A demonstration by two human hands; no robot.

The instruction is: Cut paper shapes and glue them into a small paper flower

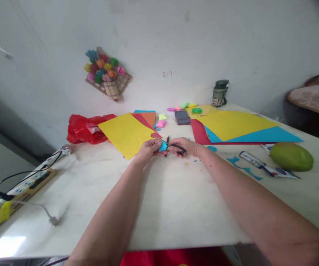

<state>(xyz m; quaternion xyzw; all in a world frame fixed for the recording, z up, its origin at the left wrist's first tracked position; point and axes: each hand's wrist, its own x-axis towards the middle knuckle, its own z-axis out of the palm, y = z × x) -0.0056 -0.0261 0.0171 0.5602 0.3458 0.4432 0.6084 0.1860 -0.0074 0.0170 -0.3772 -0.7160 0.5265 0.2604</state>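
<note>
The left hand (149, 148) and right hand (186, 144) meet near the center of the frame. The left fingers are pinched together on a small blue paper piece (163, 146), thumb on top. The right fingers are curled around the dark handles of a pair of scissors (179, 148), whose blades point left toward the paper; how far the blades are parted is too small to tell.

Just left of the left hand lies a large yellow sheet (124, 133), its lower corner near the wrist. Right of center, another yellow sheet (237, 123) overlaps a blue sheet (275, 133). Blue offcuts (249, 171) lie beyond the right forearm, near a green fruit (291, 157) at the right of the frame. The pale surface (173, 210) stretches between the forearms to its front edge along the bottom; a power strip (19, 190) lines its left edge.

Both forearms reach up from the bottom, the right one from the lower right corner, angled inward so the hands nearly touch, low over the surface.
</note>
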